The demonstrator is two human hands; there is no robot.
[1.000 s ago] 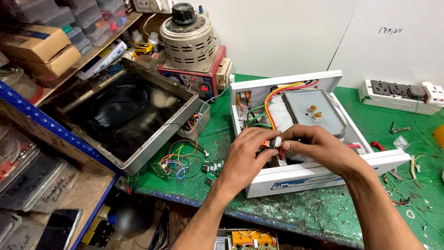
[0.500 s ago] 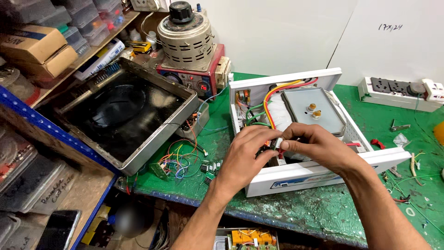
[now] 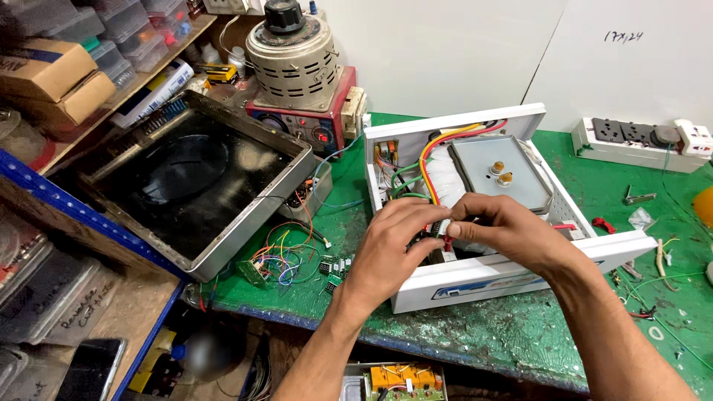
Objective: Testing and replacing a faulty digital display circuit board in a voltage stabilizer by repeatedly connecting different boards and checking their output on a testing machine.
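Note:
An open white metal case [image 3: 512, 271] lies on the green workbench [image 3: 520, 334], with a grey transformer plate [image 3: 499, 172] and red, yellow and green wires [image 3: 423, 160] inside. My left hand [image 3: 397, 241] and my right hand [image 3: 505, 230] meet over the case's front left part. Between their fingertips they pinch a small white connector [image 3: 444, 229] with thin wires. What lies under the hands is hidden.
A tilted grey metal tray-like cover [image 3: 193, 178] sits at left, with a loose bundle of coloured wires [image 3: 278, 256] beside it. A round variable transformer [image 3: 293, 52] stands behind. A white power strip [image 3: 639, 137] lies at back right. Shelves with boxes [image 3: 52, 74] line the left.
Both hands stay over the case on the connector, with only small finger movements. The camera view has shifted slightly.

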